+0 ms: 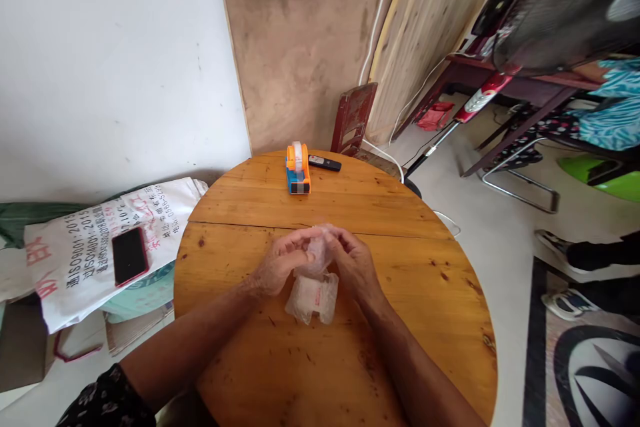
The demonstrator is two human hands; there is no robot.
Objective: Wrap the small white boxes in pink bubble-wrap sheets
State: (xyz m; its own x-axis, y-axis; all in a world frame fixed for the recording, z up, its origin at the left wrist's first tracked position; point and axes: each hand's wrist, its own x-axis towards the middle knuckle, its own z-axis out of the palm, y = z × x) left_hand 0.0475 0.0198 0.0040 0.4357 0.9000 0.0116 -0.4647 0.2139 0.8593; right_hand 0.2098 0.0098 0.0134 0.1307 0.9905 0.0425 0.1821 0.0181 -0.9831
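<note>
Over the middle of the round wooden table (pixel 240 247), my left hand (pixel 286 260) and my right hand (pixel 356 263) both pinch a piece of clear bubble wrap (pixel 319 255). The left fingers grip its left side, the right fingers its upper right edge. Just below, on the tabletop, lies a small white packet in bubble wrap (pixel 314 297) with red print showing through. Whether the two pieces of wrap are joined I cannot tell. Farther back stands an orange and blue tape dispenser (pixel 299 170) with a roll of tape, and behind it rests a black remote control (pixel 325 163).
At the left, a phone (pixel 130 255) lies on a white printed sack (pixel 170 203). A wooden chair (pixel 354 119) stands behind the table. To the right are a standing fan (pixel 565 13), a dark red desk (pixel 460 70) and a person's feet (pixel 570 303).
</note>
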